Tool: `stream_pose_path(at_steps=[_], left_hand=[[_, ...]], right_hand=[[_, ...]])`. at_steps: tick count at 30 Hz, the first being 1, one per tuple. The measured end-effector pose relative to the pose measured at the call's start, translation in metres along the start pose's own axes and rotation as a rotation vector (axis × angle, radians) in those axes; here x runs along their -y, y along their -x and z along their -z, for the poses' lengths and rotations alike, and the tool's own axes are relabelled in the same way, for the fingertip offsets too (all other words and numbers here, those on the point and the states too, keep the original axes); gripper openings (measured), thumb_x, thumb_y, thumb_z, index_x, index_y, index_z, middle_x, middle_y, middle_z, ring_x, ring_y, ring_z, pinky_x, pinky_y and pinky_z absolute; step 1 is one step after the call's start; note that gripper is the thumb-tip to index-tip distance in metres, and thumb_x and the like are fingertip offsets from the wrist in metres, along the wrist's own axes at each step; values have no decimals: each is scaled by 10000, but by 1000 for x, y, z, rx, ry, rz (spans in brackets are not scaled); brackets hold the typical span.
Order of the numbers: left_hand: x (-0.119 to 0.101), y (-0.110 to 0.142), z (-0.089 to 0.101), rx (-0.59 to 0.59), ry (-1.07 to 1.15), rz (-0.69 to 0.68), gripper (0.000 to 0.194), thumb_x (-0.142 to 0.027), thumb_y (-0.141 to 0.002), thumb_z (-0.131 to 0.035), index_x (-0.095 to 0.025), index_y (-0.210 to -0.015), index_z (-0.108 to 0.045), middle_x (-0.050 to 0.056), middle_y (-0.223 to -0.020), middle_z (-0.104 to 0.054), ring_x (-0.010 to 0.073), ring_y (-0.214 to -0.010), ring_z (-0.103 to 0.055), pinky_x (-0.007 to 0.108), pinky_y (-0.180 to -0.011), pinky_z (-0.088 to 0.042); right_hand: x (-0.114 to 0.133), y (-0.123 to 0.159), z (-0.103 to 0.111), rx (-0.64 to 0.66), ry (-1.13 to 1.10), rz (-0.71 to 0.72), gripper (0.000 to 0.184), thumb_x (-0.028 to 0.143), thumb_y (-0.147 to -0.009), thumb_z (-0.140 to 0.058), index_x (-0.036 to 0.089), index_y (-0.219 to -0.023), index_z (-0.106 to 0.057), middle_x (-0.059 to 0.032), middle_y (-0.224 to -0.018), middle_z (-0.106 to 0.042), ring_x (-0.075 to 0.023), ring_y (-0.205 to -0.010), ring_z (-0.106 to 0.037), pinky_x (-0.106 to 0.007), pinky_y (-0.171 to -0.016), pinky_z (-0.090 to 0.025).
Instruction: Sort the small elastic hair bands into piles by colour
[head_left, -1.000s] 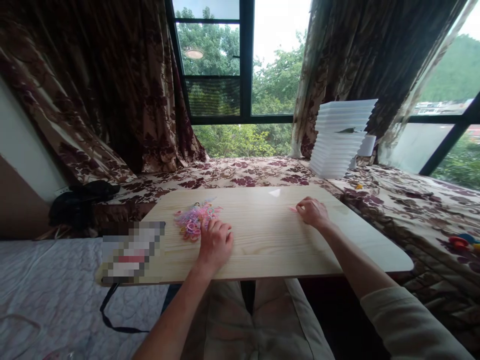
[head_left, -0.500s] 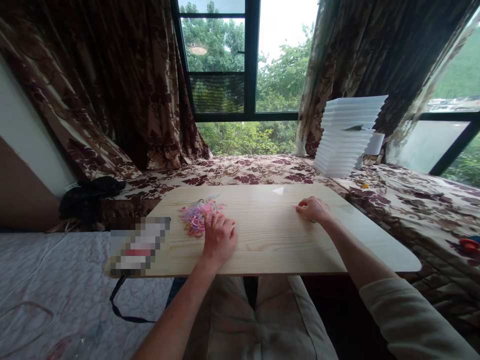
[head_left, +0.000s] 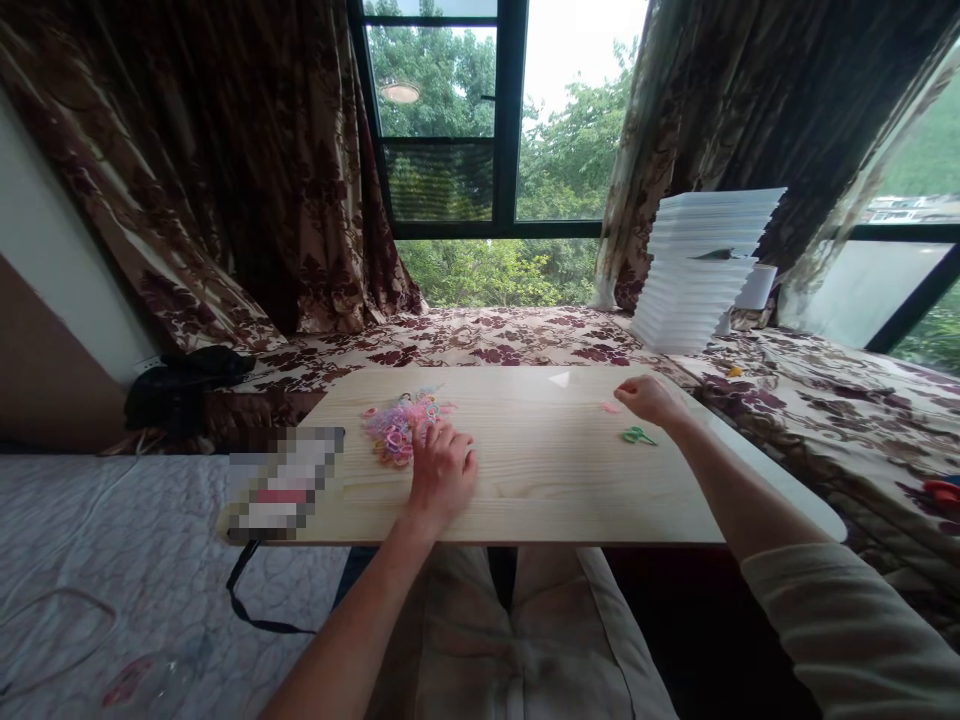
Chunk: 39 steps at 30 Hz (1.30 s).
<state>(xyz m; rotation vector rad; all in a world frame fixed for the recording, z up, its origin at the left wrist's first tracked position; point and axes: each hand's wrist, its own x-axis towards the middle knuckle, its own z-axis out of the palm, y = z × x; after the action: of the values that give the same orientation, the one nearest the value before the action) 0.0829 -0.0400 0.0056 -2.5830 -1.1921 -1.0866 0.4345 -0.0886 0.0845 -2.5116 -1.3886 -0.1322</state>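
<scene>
A heap of small pastel rubber bands [head_left: 399, 425] lies on the left part of a light wooden board [head_left: 525, 480]. My left hand [head_left: 442, 468] rests palm down at the heap's right edge, its curled fingertips touching the bands. My right hand [head_left: 649, 399] is at the board's far right, fingers curled in a loose pinch, and I cannot make out anything inside it. A small pink band [head_left: 608, 407] lies just left of that hand, and green bands [head_left: 637, 436] lie just in front of it.
A blurred flat item [head_left: 285, 482] lies on the board's left end. A tall stack of white trays [head_left: 697, 270] stands at the back right on the patterned window seat. A black bag [head_left: 184, 385] sits at the far left. A black strap [head_left: 247, 600] hangs below the board.
My right hand has lifted and drawn back to the right, uncovering green bands on the board. The left hand stays at the heap. The view has shifted slightly.
</scene>
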Motion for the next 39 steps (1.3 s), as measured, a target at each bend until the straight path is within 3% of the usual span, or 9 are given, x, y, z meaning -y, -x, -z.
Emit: stream_pose_path(at_steps=[3,8,11,14,19,39], left_hand=[[0,0,-1,-6,11,4,155,-185,-847,-551,-217,-903,-692,82,-985,-699,285,-1125,-549,564,-1110,-298],[7,-3,2,-24,30,41,187,-162,-849,-541,-235,-882,-710,65,-953,-710,267,-1096,-558,536,-1087,-322],[25,-2,12,-46,8,120,182,-172,-857,-546,-241,-862,-714,59,-941,-716,271,-1095,-560,530,-1053,-341],[49,3,25,-83,-30,216,167,-188,-859,-560,-242,-845,-718,61,-949,-719,275,-1070,-565,530,-1030,-351],[70,16,41,-121,-33,291,154,-183,-849,-576,-249,-827,-713,53,-951,-719,259,-1070,-564,518,-1034,-347],[66,21,39,-5,-124,242,101,-228,-838,-619,-245,-832,-718,54,-982,-670,254,-1076,-546,587,-1131,-248]], right_hand=[[17,16,-2,-17,-69,87,307,287,-862,-529,164,-994,-777,-120,-967,-752,-248,-888,-680,-308,-715,-476],[82,60,-39,20,-229,352,247,242,-872,-537,225,-919,-779,-38,-1002,-750,-165,-881,-680,-242,-802,-481],[116,81,-61,14,-343,518,246,182,-858,-528,211,-878,-772,-60,-980,-739,-178,-880,-668,-270,-829,-483],[133,91,-75,-44,-350,615,233,195,-870,-530,211,-879,-763,-72,-982,-726,-206,-912,-640,-313,-867,-470],[134,92,-83,-99,-308,649,266,243,-903,-491,211,-926,-754,-88,-1007,-711,-231,-925,-615,-347,-877,-466],[135,93,-82,-96,-290,641,284,243,-909,-476,183,-939,-752,-104,-1021,-711,-251,-945,-615,-361,-890,-470]])
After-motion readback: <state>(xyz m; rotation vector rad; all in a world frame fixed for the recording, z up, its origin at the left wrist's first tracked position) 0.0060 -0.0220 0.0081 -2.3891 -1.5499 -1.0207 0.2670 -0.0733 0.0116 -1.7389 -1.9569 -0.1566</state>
